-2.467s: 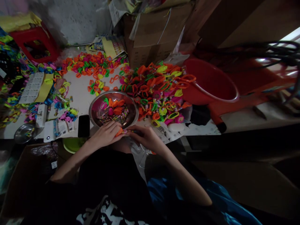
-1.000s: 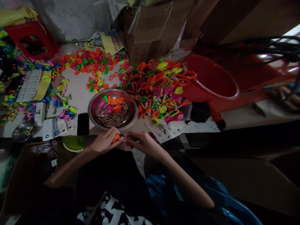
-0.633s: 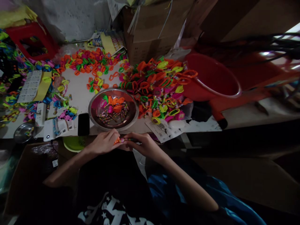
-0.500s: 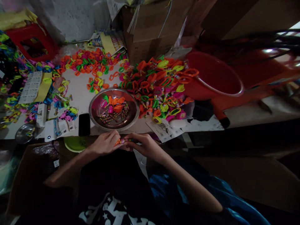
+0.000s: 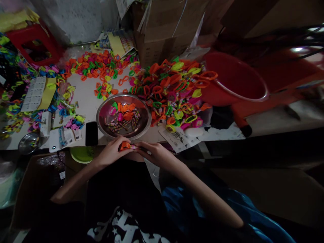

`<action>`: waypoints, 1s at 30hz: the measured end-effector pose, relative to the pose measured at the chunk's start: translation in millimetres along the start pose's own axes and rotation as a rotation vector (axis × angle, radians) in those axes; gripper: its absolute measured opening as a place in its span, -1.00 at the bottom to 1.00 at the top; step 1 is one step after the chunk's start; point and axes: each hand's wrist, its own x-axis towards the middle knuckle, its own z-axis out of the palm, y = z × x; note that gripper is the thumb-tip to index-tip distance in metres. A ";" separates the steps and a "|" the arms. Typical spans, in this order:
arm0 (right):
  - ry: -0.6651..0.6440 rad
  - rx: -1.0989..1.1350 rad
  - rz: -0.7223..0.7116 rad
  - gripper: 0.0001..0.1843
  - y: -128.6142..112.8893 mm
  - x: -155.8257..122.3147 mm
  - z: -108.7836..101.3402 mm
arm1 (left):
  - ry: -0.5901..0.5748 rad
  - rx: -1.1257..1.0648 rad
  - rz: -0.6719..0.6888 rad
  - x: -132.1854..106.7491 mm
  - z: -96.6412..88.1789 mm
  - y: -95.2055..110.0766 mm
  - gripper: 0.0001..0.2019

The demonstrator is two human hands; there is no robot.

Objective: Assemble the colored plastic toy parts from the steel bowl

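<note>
Orange piece (image 5: 125, 145) sits pinched in the left hand (image 5: 113, 151), long axis crosswise, roughly in line with the tube (image 5: 133, 147) that the right hand (image 5: 157, 152) pinches, just nearside of the bowl (image 5: 144, 118).

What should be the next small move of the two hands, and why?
Perhaps the right hand should gently press the patterned piece toward the orange piece. The left hand grips the orange piece, the right hand pinches the patterned piece, and the two seem to meet; whether they are joined is too small to tell.
</note>
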 end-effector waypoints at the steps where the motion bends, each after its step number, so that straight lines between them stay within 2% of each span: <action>1: 0.004 -0.007 -0.003 -0.78 0.4 -0.6 0.1 | -0.007 -0.013 -0.006 0.0 0.0 -1.2 -0.77; 3: 0.007 -0.006 -0.016 -0.77 0.7 -1.6 -0.2 | -0.012 -0.007 0.024 -0.3 -0.3 -5.2 -0.80; 9: 0.004 -0.023 -0.074 -0.74 -4.7 -1.9 -4.2 | 0.066 0.080 0.087 -2.9 2.4 -17.0 -0.77; 13: 0.052 -0.019 -0.097 -0.77 -8.8 0.7 -2.0 | 0.051 0.176 0.128 -3.9 5.0 -12.7 -0.81; 19: 0.101 0.035 -0.064 -0.81 -9.4 3.2 3.7 | 0.076 0.159 0.172 -5.2 6.5 -10.4 -0.84; 26: 0.091 0.113 -0.037 -0.82 -10.3 0.3 3.6 | 0.052 0.272 0.246 -7.5 7.2 -11.1 -0.84; 30: 0.091 0.144 -0.064 -0.83 -7.8 -2.3 4.6 | 0.018 0.252 0.283 -9.3 5.9 -8.4 -0.80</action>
